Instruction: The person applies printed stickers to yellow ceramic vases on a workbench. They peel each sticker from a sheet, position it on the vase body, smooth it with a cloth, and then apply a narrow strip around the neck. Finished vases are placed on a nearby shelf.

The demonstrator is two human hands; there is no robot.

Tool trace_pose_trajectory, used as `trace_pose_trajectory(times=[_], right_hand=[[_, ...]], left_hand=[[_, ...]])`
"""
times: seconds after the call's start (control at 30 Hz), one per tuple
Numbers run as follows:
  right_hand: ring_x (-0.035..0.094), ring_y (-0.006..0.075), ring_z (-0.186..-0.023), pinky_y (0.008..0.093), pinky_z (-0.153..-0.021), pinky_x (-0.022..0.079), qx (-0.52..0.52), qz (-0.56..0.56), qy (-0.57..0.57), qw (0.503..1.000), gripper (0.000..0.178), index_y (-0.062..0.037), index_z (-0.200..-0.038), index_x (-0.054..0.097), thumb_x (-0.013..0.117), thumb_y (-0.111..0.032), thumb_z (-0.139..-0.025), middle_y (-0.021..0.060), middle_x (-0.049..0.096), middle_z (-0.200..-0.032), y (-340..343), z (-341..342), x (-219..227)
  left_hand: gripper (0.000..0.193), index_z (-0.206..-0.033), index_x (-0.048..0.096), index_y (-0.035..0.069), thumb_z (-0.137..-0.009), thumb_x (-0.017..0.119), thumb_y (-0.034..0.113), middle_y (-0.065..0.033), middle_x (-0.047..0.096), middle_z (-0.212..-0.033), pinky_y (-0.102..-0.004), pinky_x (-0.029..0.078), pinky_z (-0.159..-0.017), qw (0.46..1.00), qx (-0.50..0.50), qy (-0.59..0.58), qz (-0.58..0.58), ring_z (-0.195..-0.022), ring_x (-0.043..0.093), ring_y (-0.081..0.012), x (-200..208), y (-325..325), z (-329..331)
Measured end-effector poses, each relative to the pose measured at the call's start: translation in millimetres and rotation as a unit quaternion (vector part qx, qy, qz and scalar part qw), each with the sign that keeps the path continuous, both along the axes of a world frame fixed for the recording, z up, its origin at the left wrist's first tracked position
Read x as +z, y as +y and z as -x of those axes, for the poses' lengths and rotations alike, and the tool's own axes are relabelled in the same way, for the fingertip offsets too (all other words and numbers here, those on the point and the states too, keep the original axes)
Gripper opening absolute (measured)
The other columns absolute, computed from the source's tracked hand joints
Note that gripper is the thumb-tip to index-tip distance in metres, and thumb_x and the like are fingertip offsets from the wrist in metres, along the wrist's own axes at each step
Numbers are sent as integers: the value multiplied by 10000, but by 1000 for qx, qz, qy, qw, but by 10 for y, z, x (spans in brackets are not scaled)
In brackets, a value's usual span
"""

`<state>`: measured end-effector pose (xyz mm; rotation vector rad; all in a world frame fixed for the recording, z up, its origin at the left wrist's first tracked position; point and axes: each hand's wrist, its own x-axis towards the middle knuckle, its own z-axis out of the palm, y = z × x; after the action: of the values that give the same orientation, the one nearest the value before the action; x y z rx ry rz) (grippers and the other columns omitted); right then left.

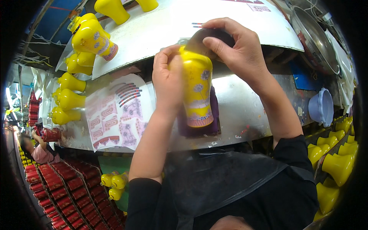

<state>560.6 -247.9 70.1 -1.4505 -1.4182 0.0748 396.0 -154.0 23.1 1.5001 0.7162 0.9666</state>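
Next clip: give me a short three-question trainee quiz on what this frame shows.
1. True or false: both hands touch the yellow vase.
2. The sheet of decals lies on which side of that vase, from the person's view? A) left B) right
3. What colour is the small bowl at the right edge of the metal worktable?

Key:
1. True: the left hand grips its body and the right hand presses a dark pad near its neck.
2. A
3. Pale blue.
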Motion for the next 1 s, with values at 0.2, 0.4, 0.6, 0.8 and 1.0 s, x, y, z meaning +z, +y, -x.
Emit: trace_pose_trajectory(times=[0.2, 0.4, 0.6, 0.8, 1.0], right_hand=[[741, 265, -893, 324, -798, 609, -17, -6, -124, 992, 228, -18, -1149, 700, 708, -122, -946, 152, 744, -1003, 88, 11, -95], [740, 256, -823, 297, -751, 607, -87, -61, -235, 966, 301, -60, -1169, 715, 763, -49, -872, 142, 746, -1010, -47, -52, -209], [610, 172, -607, 315, -562, 520, 158, -103, -355, 916, 247, -170, -1077, 725, 728, -134, -833, -1, 559, -680, -481, 501, -252], [600, 171, -612, 315, -580, 508, -99, -112, -323, 934, 271, -151, -1090, 729, 736, -124, -821, 4, 563, -708, -415, 302, -132], [653, 200, -683, 343, -584, 532, 117, -82, -282, 949, 271, -148, -1101, 730, 727, -107, -833, 33, 634, -771, -599, 489, -329]], left_hand=[[215, -1154, 643, 1, -1003, 562, 131, -88, 626, -1129, -299, 498, -930, 994, -16, -82, 65, -1016, 598, -144, 1, -62, 22], [211, -1167, 637, 12, -1030, 568, 157, -67, 634, -1105, -279, 513, -888, 999, -33, -10, -12, -980, 608, -124, -60, 75, 8], [207, -1185, 624, -6, -1062, 536, 136, -87, 679, -1058, -285, 561, -851, 982, -44, -118, 138, -940, 658, -150, -52, 128, 54], [325, -1203, 646, 2, -1100, 499, 273, -65, 670, -1067, -273, 512, -897, 991, -79, -99, 46, -966, 623, -126, 105, -50, 132], [308, -1054, 704, 4, -1070, 495, 230, -100, 626, -1124, -336, 443, -993, 987, -35, -3, -156, -1095, 574, -205, -63, -2, 15]])
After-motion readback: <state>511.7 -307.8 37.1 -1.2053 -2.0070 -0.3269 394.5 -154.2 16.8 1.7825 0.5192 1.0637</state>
